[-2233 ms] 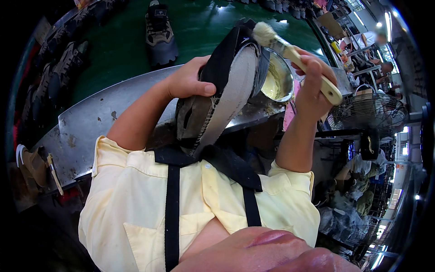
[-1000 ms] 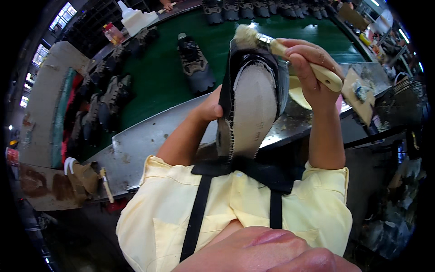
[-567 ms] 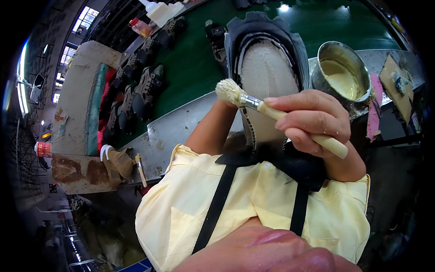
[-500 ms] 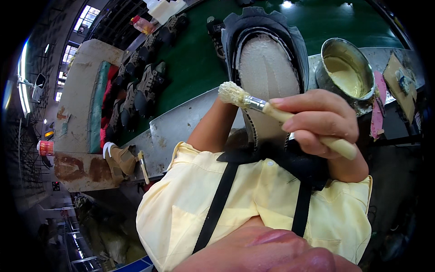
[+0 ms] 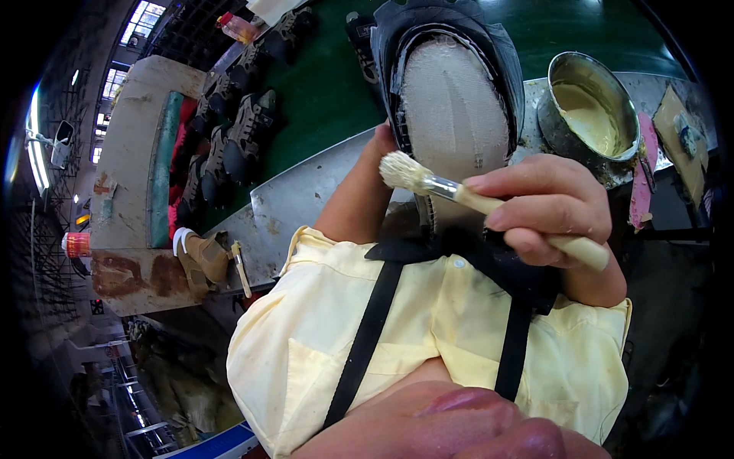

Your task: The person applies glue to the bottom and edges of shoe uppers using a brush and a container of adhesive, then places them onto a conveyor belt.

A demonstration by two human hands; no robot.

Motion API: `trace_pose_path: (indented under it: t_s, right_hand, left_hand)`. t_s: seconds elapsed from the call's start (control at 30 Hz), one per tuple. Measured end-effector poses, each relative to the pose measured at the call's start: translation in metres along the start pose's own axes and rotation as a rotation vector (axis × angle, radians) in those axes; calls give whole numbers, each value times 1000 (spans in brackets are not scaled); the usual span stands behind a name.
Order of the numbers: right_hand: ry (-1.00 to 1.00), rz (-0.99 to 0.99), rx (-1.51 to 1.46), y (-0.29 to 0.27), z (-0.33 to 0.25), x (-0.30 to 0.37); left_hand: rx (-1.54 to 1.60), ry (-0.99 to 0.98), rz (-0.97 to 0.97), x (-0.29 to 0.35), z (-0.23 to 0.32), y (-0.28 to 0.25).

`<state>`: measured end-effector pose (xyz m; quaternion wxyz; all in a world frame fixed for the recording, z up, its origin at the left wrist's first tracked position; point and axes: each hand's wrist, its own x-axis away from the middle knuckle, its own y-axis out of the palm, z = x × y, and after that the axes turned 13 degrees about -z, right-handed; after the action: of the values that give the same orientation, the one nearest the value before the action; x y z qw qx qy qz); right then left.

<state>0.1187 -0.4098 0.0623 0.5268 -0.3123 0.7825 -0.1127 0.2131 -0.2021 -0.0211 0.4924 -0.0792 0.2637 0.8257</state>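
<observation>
Right hand [image 5: 549, 213] grips a cream wooden-handled brush [image 5: 474, 200], likely freeing bristles [image 5: 402, 172] beyond its fingers; left hand [image 5: 384, 139]: cannot tell (partly hidden behind the pale-bottomed black shoe [image 5: 457, 99]).

brush hndl [image 5: 480, 201]: smooth wood-look, matt | ferrule [image 5: 442, 187]: shiny metal | shoe btm [image 5: 455, 99]: rough cloth-like, matt | pot [image 5: 550, 116]: metal

Gridded windows [image 5: 141, 21] and a lit tube light [image 5: 35, 122] show at left; a stained metal tabletop [image 5: 287, 200] borders a green surface [image 5: 321, 103].
</observation>
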Motion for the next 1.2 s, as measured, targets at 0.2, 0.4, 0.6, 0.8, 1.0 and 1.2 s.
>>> trace_pose_path:
  t_s: [0.2,0.4,0.6,0.8,1.0,1.2]
  right_hand:
    - [108,378,-187,2,3,15]
    - [136,151,54,7,-2,4]
    - [131,465,-131,-3,-5,23]
    - [239,755,63,-31,2,30]
    - [319,798,58,-36,4,48]
    - [557,790,56,-33,6,78]
  left_hand:
    - [-81,-11,-4,4,3,2]
    - [-179,-18,-26,-1,5,4]
    - [-268,-1,-45,3,9,10]
    - [-298,26,16,14,19,13]
    - [-445,106,445,48,40,5]
    - [-261,373,1067,104,87,-50]
